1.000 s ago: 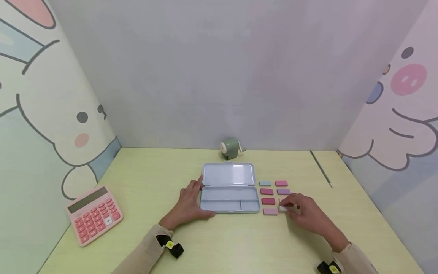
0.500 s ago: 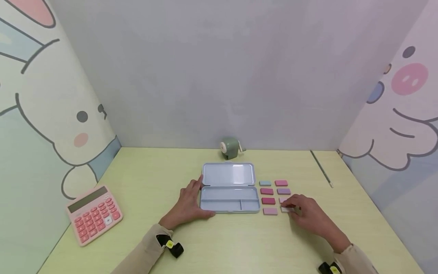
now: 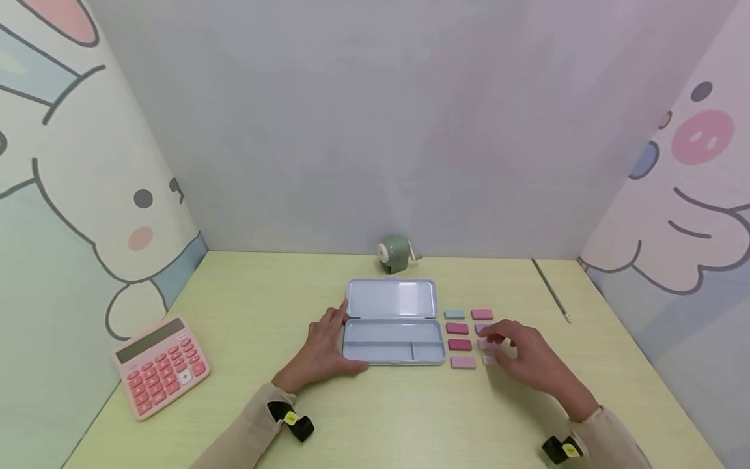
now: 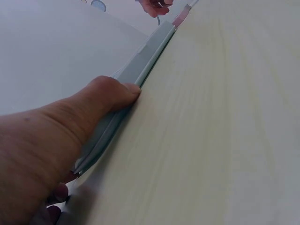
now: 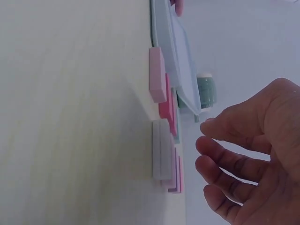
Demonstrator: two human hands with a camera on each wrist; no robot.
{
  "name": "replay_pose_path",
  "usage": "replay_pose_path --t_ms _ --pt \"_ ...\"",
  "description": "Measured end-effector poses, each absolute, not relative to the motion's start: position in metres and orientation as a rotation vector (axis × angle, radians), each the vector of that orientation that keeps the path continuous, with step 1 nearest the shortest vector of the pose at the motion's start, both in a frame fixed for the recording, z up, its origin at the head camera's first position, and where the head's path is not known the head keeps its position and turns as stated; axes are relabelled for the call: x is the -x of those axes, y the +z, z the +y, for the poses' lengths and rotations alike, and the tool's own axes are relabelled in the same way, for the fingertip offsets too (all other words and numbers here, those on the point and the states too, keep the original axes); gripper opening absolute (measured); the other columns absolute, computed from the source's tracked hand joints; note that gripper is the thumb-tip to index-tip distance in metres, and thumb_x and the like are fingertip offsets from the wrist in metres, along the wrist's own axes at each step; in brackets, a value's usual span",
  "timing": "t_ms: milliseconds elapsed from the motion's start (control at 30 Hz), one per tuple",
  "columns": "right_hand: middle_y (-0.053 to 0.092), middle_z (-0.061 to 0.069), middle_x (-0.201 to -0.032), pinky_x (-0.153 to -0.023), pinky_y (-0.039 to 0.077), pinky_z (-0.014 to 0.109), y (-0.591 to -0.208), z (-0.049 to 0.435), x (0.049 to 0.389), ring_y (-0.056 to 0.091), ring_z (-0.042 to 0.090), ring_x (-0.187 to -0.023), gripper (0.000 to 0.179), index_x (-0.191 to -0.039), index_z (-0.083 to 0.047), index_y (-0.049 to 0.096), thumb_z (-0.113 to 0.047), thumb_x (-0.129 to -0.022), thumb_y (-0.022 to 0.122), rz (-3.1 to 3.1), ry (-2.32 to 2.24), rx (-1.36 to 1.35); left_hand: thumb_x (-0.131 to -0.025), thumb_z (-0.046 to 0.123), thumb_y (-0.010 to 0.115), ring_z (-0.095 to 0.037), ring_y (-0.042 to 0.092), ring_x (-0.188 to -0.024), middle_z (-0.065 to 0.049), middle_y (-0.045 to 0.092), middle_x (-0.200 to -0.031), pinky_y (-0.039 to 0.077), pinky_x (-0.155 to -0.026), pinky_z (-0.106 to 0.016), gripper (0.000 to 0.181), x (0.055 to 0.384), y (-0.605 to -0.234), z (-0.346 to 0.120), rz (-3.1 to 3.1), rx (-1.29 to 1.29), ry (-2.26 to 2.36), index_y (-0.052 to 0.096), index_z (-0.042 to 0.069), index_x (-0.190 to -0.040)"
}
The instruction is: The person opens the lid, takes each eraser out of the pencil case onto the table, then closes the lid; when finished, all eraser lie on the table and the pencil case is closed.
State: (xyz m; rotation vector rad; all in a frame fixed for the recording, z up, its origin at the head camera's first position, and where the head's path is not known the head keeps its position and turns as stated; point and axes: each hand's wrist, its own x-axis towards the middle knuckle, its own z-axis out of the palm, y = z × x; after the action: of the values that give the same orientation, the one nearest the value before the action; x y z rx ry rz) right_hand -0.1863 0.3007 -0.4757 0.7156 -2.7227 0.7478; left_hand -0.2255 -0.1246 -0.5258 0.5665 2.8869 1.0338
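A pale blue pencil case (image 3: 377,331) lies unfolded on the table, its lid (image 3: 375,298) laid back and its divided tray bare. My left hand (image 3: 319,348) holds the case at its left end, the thumb (image 4: 110,93) pressed along the front edge. To the right of the case, small rectangular blocks like erasers stand in two columns: blue (image 3: 454,314), pinks (image 3: 459,345), purple and white. Above the near end of the right column hovers my right hand (image 3: 530,358), fingers loosely bent around nothing, apart from the white block (image 5: 161,150). It partly hides that column in the head view.
A green crank pencil sharpener (image 3: 394,254) stands behind the case. A dark green pencil (image 3: 551,290) lies at the far right. At the left edge of the table rests a pink calculator (image 3: 161,368). Walls enclose the back and both sides.
My right hand has let go of the white block and lifted off it, after shifting it slightly right into line with its column. The left hand and the case have stayed put.
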Motion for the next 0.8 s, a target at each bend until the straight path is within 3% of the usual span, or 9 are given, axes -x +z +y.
replay_pose_path --t_ms 300,800 --pt "0.077 0.01 -0.112 -0.083 0.06 0.038 -0.47 0.276 0.219 0.07 0.022 -0.096 0.038 -0.13 -0.003 0.072 0.004 -0.092 0.072 -2.745 0.853 -0.74 -0.067 0.056 0.096 -0.026 0.053 -0.127 -0.012 0.054 -0.139 0.034 -0.103 -0.047 0.138 0.225 -0.527 -0.125 2.9 -0.581 1.045 0.022 0.004 -0.171" --pt "0.077 0.018 -0.12 -0.086 0.059 0.042 -0.472 0.24 0.276 0.074 0.031 -0.105 0.046 -0.142 0.003 0.064 -0.002 -0.097 0.064 -2.81 0.976 -0.638 -0.069 0.058 0.095 -0.025 0.053 -0.129 -0.01 0.054 -0.138 0.034 -0.105 -0.05 0.14 0.224 -0.526 -0.125 2.903 -0.577 1.033 0.016 0.007 -0.172"
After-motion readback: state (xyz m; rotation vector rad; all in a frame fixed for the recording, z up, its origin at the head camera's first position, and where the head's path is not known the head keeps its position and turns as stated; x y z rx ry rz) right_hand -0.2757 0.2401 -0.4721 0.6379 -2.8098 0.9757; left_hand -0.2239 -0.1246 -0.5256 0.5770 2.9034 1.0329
